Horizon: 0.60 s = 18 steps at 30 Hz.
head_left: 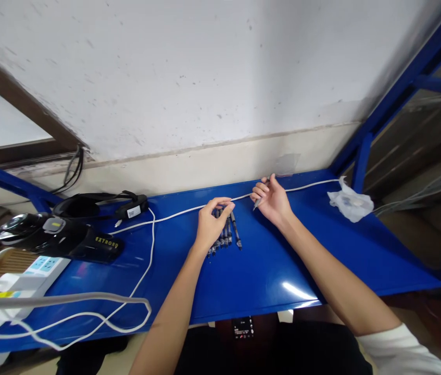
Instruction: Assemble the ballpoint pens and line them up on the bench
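Observation:
Several dark pens [226, 235] with clear tips lie side by side on the blue table [259, 271]. My left hand [213, 223] is over their far ends, covering part of them. Its thumb and index fingertip come together beside the top of the rightmost pen [236, 229]; whatever may be between them is hidden. To the right, my right hand [273, 200] is turned palm up above the table, with its fingers curled around a single pen [257, 203]. That pen's tip points down and left, and its other end shows near the thumb.
A white cable [177, 214] runs along the back, passing behind both hands. On the left are a black bottle [83, 240], a black strapped device [136, 205] and a white power strip [42, 276]. Crumpled white plastic [351, 202] lies at the right, by the blue frame [362, 156].

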Tool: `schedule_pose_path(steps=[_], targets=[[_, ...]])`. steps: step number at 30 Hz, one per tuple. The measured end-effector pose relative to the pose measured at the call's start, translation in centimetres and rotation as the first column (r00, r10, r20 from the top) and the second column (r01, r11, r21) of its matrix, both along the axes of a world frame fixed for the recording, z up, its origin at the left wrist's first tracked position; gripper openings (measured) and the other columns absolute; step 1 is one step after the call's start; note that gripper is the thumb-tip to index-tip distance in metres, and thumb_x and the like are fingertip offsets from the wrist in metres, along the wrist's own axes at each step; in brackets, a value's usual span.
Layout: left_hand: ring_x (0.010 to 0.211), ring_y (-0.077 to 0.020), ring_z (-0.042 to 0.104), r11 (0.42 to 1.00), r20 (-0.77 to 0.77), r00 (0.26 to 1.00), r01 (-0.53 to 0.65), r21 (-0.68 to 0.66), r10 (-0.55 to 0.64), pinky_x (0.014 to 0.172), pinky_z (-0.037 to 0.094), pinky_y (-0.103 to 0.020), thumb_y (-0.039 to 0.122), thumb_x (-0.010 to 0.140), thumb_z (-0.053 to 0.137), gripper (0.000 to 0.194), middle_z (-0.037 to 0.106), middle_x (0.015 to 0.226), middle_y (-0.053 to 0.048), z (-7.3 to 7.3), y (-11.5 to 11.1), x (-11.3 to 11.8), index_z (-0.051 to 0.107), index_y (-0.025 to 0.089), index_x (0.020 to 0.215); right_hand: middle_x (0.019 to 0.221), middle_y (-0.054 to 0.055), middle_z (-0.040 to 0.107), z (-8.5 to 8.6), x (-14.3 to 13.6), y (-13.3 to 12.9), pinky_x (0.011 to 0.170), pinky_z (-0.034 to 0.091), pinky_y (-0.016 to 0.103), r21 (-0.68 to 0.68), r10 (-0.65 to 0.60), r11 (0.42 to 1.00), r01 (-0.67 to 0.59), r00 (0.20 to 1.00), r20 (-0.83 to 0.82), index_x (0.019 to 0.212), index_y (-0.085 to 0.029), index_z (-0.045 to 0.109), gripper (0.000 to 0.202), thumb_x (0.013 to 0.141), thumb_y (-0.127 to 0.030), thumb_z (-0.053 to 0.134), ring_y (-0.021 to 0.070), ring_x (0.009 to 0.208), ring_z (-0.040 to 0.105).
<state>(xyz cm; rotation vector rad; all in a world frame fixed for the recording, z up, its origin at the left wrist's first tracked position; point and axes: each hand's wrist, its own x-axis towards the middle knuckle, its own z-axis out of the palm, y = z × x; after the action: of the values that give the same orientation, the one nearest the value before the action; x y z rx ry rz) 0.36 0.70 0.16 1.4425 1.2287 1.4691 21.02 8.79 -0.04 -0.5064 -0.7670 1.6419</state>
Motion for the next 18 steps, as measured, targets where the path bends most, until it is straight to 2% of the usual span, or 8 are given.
schedule_pose_path(steps=[2,4,6,9,14,18], targets=[[0.102,-0.0272,0.066,0.997,-0.256,0.966,0.045,0.07,-0.025,0.103,0.043,-0.043,0.038,0.086,0.088,0.025,0.077,0.101,-0.006,-0.1,0.0,-0.5,0.08,0.027,0.107,0.055,-0.009,0.025,0.0,1.0,0.2,0.044,0.035,0.024,-0.028,0.008,1.0,-0.009,0.998,-0.064,0.068,-0.025,0.038,0.057,0.094,-0.063,0.071,0.0109,0.046,0.023],[0.1,-0.028,0.062,0.988,-0.489,0.87,0.122,0.091,-0.063,0.101,0.043,-0.044,0.039,0.08,0.092,0.032,0.073,0.1,-0.005,-0.3,-0.1,-0.9,0.075,0.027,0.104,0.054,-0.009,0.022,-0.1,1.8,0.4,0.04,0.027,0.024,-0.059,-0.014,0.998,0.008,0.995,-0.096,0.063,-0.025,0.028,0.062,0.097,-0.062,0.065,0.0106,0.046,0.015],[0.099,-0.0285,0.06,0.981,-0.616,0.782,0.181,0.075,-0.098,0.096,0.044,-0.044,0.039,0.079,0.093,0.035,0.071,0.1,-0.004,-0.6,-0.2,-1.0,0.07,0.026,0.101,0.051,-0.008,0.02,-0.3,2.5,0.5,0.039,0.024,0.024,-0.094,-0.06,0.994,0.048,0.991,-0.124,0.061,-0.024,0.023,0.063,0.097,-0.06,0.059,0.0107,0.046,0.011],[0.101,-0.0281,0.059,0.972,-0.671,0.73,0.227,0.065,-0.125,0.095,0.044,-0.043,0.034,0.087,0.087,0.028,0.069,0.102,-0.004,-1.0,-0.2,-0.9,0.066,0.026,0.103,0.048,-0.008,0.019,-0.5,3.0,0.7,0.038,0.025,0.025,-0.11,-0.101,0.99,0.084,0.982,-0.16,0.059,-0.024,0.019,0.061,0.095,-0.056,0.057,0.0104,0.045,0.009],[0.097,-0.0264,0.058,0.975,-0.676,0.731,0.204,0.081,-0.097,0.094,0.042,-0.042,0.031,0.091,0.082,0.022,0.069,0.1,-0.004,-1.5,0.1,-1.0,0.066,0.026,0.105,0.05,-0.008,0.02,-0.4,3.2,0.7,0.037,0.026,0.024,-0.039,-0.075,0.997,0.068,0.971,-0.228,0.061,-0.024,0.021,0.059,0.091,-0.051,0.065,0.0092,0.044,0.011],[0.093,-0.0254,0.057,0.983,-0.68,0.73,0.167,0.081,-0.068,0.092,0.042,-0.041,0.032,0.095,0.078,0.017,0.068,0.096,-0.003,-1.6,0.2,-1.3,0.066,0.026,0.105,0.05,-0.008,0.021,-0.4,3.1,0.6,0.037,0.025,0.024,-0.065,-0.059,0.997,0.043,0.962,-0.265,0.063,-0.025,0.021,0.055,0.092,-0.047,0.063,0.0095,0.045,0.01]])
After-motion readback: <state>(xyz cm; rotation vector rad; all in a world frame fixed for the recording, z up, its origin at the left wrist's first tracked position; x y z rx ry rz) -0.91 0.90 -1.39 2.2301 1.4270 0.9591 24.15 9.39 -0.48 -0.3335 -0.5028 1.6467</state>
